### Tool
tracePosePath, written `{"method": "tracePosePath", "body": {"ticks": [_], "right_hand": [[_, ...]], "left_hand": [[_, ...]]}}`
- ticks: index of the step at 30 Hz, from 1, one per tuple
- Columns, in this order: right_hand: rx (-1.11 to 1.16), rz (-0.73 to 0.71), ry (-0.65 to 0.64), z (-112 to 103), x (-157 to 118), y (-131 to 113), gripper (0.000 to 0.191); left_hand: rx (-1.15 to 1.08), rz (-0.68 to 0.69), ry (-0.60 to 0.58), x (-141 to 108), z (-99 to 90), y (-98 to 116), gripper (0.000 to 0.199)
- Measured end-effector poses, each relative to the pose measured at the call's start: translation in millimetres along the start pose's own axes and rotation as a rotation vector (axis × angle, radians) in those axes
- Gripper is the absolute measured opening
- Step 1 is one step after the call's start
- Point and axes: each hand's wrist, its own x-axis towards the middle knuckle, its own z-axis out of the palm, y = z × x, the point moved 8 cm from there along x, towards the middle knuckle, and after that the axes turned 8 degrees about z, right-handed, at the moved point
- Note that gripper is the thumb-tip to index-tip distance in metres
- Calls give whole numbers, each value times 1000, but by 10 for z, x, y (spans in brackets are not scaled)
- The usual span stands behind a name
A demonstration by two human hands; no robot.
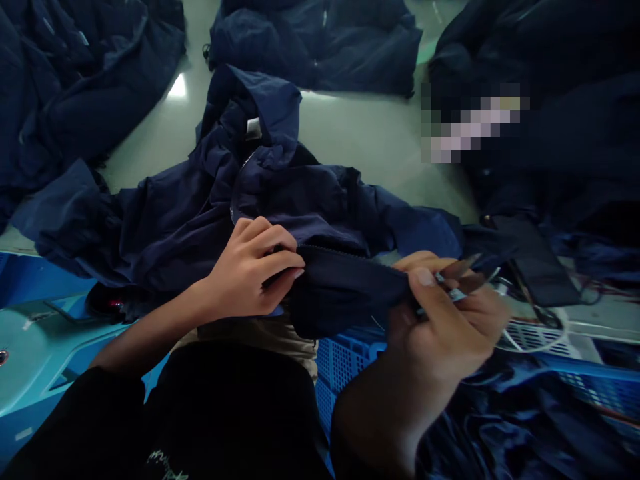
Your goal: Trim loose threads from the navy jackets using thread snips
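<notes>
Currently, my left hand [247, 270] is closed, gripping the navy jacket [340, 290] at its zipped edge, centre frame, while my right hand [450, 327] has its fingers closed on small snips [457, 277] at the cloth's far end. Should the fabric shift, those blades could nick the shell. A blue plastic crate [345, 363] sits below; more navy jackets [85, 87] lie upper left on a pale green floor [360, 133].
</notes>
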Motion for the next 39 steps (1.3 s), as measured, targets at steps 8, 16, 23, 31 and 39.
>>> {"method": "tracePosePath", "body": {"ticks": [8,16,23,31,39], "right_hand": [[-34,-11,-33,12,-23,-3,15],[-32,-8,-83,68,-42,-38,14],[-16,-12,-105,66,-47,-50,14],[-30,-6,-71,21,-31,-23,13],[-20,-7,-39,-12,-15,1,14]], "left_hand": [[131,57,-93,15,26,81,10],[190,136,-77,30,62,162,10],[237,168,-100,32,135,187,9],[119,55,-95,56,27,77,8],[-97,139,-114,67,-148,82,18]]}}
